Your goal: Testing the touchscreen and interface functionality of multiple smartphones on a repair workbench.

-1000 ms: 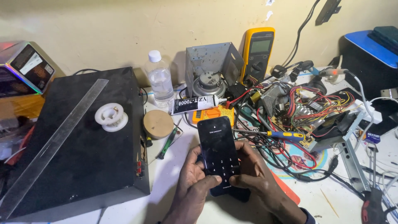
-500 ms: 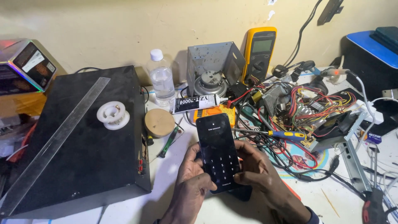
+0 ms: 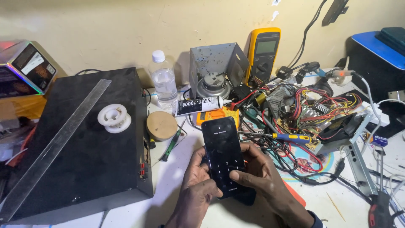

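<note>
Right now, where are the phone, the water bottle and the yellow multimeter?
phone (image 3: pixel 222 150), head view, middle of its lit screen
water bottle (image 3: pixel 163 82), head view, clear body below the white cap
yellow multimeter (image 3: pixel 262 55), head view, front face by the dial

Both forearms reach in from the near edge; left hand (image 3: pixel 198 185) and right hand (image 3: pixel 257 173) are cupped close together, fingers (image 3: pixel 240 176) curled inward, thumbs forward
</note>
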